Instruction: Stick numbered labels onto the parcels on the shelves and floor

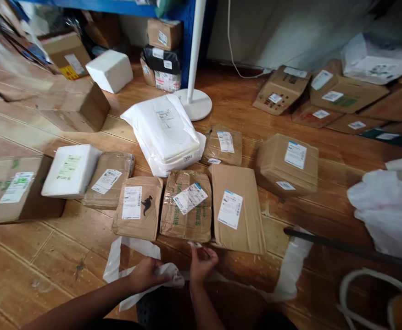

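My left hand (147, 274) is closed around a crumpled strip of thin white plastic (132, 247), which loops on the floor to its left. My right hand (201, 263) makes a pinch with thumb and fingertips at a small white piece (195, 244), too small to name. That hand is just below the near edge of a cardboard box with green print (187, 224). Beside this box lie a box with a kangaroo mark (153, 224) and a taller flat carton (247, 215), both labelled. More of the white strip (292, 263) trails off to the right.
Behind the front row sit a white wrapped parcel (166, 133) and a labelled box (276, 165). A white pole's round base (201, 107) stands on the wooden floor. Stacked cartons (348, 94) line the right wall. A dark rod (325, 240) and white bags (387, 206) lie at right.
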The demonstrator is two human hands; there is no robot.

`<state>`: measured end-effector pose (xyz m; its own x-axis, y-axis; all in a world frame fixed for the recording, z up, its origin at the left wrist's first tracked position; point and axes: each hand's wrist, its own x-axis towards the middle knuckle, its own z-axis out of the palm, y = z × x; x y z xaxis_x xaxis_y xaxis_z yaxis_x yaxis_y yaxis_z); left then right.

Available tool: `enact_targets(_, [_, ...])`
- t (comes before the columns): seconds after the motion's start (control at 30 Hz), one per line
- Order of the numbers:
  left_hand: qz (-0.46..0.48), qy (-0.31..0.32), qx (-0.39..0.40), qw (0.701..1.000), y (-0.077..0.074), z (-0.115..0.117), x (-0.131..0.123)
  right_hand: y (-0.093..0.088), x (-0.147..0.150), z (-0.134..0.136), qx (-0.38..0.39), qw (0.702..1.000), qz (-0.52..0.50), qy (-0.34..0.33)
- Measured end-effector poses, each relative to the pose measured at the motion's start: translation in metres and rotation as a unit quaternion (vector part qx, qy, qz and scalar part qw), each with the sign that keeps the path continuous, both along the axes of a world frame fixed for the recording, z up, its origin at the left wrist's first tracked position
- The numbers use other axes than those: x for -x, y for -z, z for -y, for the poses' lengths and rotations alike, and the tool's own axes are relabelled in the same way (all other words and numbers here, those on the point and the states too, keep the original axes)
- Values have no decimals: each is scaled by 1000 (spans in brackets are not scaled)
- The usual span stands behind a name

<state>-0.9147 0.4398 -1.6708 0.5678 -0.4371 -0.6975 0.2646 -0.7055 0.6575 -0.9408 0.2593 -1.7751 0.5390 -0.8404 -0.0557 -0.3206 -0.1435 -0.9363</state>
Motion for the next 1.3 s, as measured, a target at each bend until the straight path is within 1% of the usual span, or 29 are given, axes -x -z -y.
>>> enact_targets(0.03, [-8, -14, 16, 1000, -1, 1, 0, 3, 0, 3, 34, 999, -4, -3])
enact_targets(0.07, [-15, -30, 36, 999, -1, 2, -2, 5, 0, 6, 54, 998, 0, -44])
enact_targets(0.13, [-14, -66, 74, 995, 0, 4, -6, 6, -1, 11, 50, 987, 20, -153])
enact_targets(0.17, [-6, -85, 89, 992, 0, 5, -8, 3, -2, 11, 42, 983, 33, -177])
enact_targets(0.2, [3, -106, 100, 989, 0, 5, -11, -2, -3, 9, 35, 984, 44, -169])
enact_targets(0.27, [19, -152, 125, 980, -2, 6, -19, -20, -8, 2, 9, 992, 66, -108])
enact_targets(0.3, [25, -174, 144, 974, -3, 7, -23, -32, -11, -2, -26, 991, 80, -105])
enact_targets(0.33, [28, -194, 168, 966, -5, 7, -27, -46, -16, -6, -87, 982, 96, -136])
enact_targets(0.37, [27, -213, 192, 958, -7, 7, -31, -60, -22, -10, -169, 958, 101, -206])
enact_targets(0.4, [25, -230, 213, 949, -9, 7, -35, -73, -29, -11, -244, 922, 94, -286])
enact_targets(0.47, [18, -262, 237, 935, -15, 6, -40, -94, -45, -11, -363, 848, 48, -384])
enact_targets(0.5, [14, -274, 239, 931, -18, 5, -42, -102, -53, -9, -395, 819, 30, -416])
enact_targets(0.53, [16, -288, 236, 928, -21, 4, -43, -108, -60, -7, -411, 800, 15, -437])
enact_targets(0.57, [25, -302, 229, 925, -25, 3, -44, -112, -66, -5, -413, 791, 5, -452])
enact_targets(0.63, [64, -326, 216, 918, -33, 1, -44, -118, -74, -3, -394, 793, -1, -465])
enact_targets(0.7, [111, -342, 199, 911, -41, -1, -42, -122, -80, -8, -376, 797, -2, -473])
enact_targets(0.77, [128, -347, 180, 911, -47, -4, -37, -124, -81, -17, -374, 794, 4, -479])
enact_targets(0.87, [111, -367, 150, 911, -49, -14, -24, -122, -76, -33, -408, 772, -3, -488])
enact_targets(0.93, [95, -392, 137, 905, -46, -26, -9, -117, -69, -44, -423, 751, -12, -507])
enact_targets(0.97, [89, -404, 134, 901, -44, -33, -1, -114, -64, -50, -420, 746, -12, -517])
enact_targets(1.03, [82, -429, 145, 888, -38, -45, 14, -108, -54, -62, -397, 751, -7, -528])
enact_targets(1.1, [75, -452, 169, 873, -31, -53, 25, -102, -46, -72, -379, 764, -1, -522])
enact_targets(1.17, [67, -469, 180, 862, -25, -58, 28, -96, -43, -78, -380, 769, 0, -513])
enact_targets(1.23, [68, -475, 170, 861, -20, -58, 22, -92, -46, -79, -375, 772, -5, -513])
enact_targets(1.3, [96, -471, 150, 864, -17, -56, 12, -90, -53, -77, -340, 785, -2, -517])
